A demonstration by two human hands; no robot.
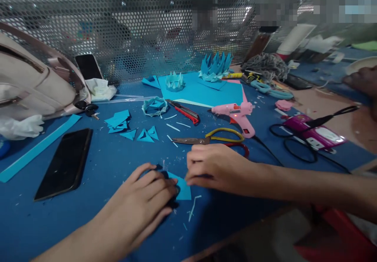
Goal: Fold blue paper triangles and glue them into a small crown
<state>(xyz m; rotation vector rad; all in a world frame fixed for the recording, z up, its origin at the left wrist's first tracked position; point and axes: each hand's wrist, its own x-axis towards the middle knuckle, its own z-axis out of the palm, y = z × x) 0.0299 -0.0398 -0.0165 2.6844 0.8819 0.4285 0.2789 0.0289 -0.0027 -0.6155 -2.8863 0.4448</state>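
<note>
A small blue paper piece (pixel 184 190) lies on the blue table near its front edge. My left hand (pixel 147 197) rests over the paper's left side, fingers spread, fingertips touching it. At the paper's upper right is my right hand (pixel 213 167), its fingers curled together; whatever they may hold is hidden. Just beyond my right hand lie scissors (pixel 225 136) with yellow and red handles. Folded blue triangles (pixel 145 135) and a pile of blue paper pieces (pixel 118 121) sit farther left. Thin paper scraps (pixel 193 208) are scattered beside the paper.
A black phone (pixel 65 163) and a blue strip (pixel 41 147) lie left. Behind are a red cutter (pixel 187 114), a pink glue gun (pixel 235 116), and spiky paper crowns (pixel 215 67). A magenta device (pixel 313 132) with cables sits right. Another person's hand (pixel 362 79) shows at far right.
</note>
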